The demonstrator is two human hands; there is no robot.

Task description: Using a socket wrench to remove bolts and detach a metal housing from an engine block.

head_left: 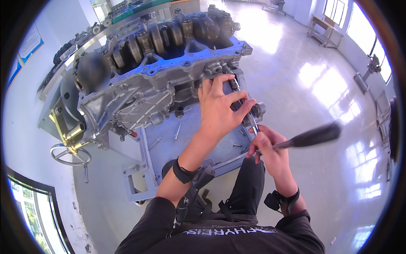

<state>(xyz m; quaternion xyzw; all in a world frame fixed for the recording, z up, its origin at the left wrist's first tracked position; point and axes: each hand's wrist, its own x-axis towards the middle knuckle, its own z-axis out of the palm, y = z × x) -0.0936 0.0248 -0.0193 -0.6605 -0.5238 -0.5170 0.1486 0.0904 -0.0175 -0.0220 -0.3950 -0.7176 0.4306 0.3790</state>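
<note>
A ratchet wrench (311, 135) with a dark handle, slightly blurred, sticks out to the right of my right hand (272, 149). My right hand is closed round the wrench's head end. From there a shiny extension bar (253, 122) runs up and left to the end of a grey metal engine block (148, 80). My left hand (220, 103) rests by the block's side, its thumb and fingers closed on the upper part of the bar near the socket (235, 85). What the socket's tip sits on is hidden against the block.
A crankshaft (169, 38) lies in the top of the block. Below, a metal tray (165, 146) on the stand holds several loose bolts (178, 131). A handwheel (71, 154) juts out at left. A workbench (323, 31) stands far right, near windows.
</note>
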